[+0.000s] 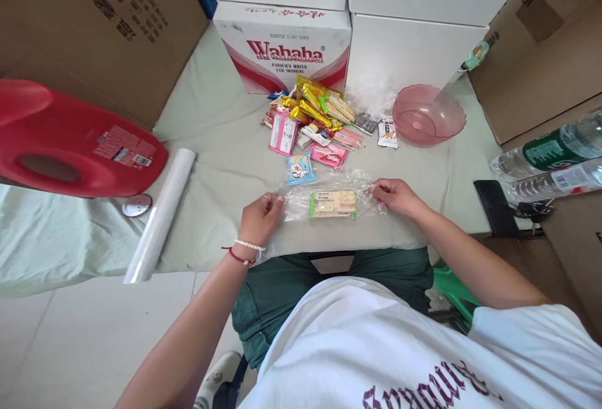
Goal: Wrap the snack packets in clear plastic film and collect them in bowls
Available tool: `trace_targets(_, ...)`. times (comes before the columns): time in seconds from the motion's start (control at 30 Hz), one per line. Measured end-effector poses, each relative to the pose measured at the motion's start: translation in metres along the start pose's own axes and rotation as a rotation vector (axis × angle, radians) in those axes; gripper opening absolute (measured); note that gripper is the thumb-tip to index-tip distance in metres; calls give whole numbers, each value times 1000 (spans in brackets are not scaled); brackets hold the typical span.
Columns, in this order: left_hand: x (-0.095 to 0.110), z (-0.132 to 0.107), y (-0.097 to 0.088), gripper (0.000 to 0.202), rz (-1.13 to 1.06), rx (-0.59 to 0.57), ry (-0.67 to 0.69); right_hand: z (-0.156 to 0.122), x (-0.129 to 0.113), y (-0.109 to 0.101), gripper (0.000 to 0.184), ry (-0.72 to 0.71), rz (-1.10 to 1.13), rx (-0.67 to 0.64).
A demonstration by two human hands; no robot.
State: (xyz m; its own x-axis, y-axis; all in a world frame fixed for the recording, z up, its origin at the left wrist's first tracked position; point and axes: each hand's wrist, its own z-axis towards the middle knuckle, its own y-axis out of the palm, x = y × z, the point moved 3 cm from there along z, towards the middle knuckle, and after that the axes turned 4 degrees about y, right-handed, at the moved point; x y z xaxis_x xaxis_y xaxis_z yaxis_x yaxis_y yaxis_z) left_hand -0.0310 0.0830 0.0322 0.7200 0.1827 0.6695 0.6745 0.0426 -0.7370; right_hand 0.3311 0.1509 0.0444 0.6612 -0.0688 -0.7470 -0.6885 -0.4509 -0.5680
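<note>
My left hand [261, 221] pinches the left end of a clear plastic wrap [296, 205]. On the opposite side, my right hand [394, 196] grips the wrap's right end between thumb and fingers. Between the hands lies a packet of crackers [333, 204] with green edges, on or within the wrap; which of the two I cannot tell. Just beyond it sits a small blue snack packet [300, 169]. Behind that is a heap of snacks, with a pink packet [283, 134], a red-pink wafer packet [330, 155] and yellow wrapped sticks [313, 111].
A pink transparent bowl [427, 117] stands at the back right, beside crumpled clear plastic [371, 92]. To the left are a roll of plastic film [160, 217] and a red jug [79, 139]. Bottles [550, 152] and a black phone [495, 208] lie right. Boxes [286, 48] line the back.
</note>
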Motion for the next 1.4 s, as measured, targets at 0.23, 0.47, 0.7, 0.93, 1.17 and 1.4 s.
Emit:
trace_targets(0.23, 8, -30, -22, 18, 147, 641, 85, 25, -31, -23, 34, -161, -590, 305)
trace_targets(0.47, 75, -77, 25, 45, 223, 178, 655, 72, -83, 26, 71, -393, -602, 59)
trace_targets(0.7, 83, -39, 65, 55, 412, -129, 476, 72, -101, 39, 19, -421, -460, -141)
trace_targets(0.93, 75, -41, 67, 41, 298, -99, 422, 9, -76, 68, 34, -666, -716, -131)
trace_targets(1.17, 30, -45, 54, 30, -435, 172, 211, -10, -64, 85, 51, -746, -826, -138)
trace_targets(1.4, 11, -37, 32, 47, -1, 550, -124, -14, -66, 91, 50, -726, -832, -110)
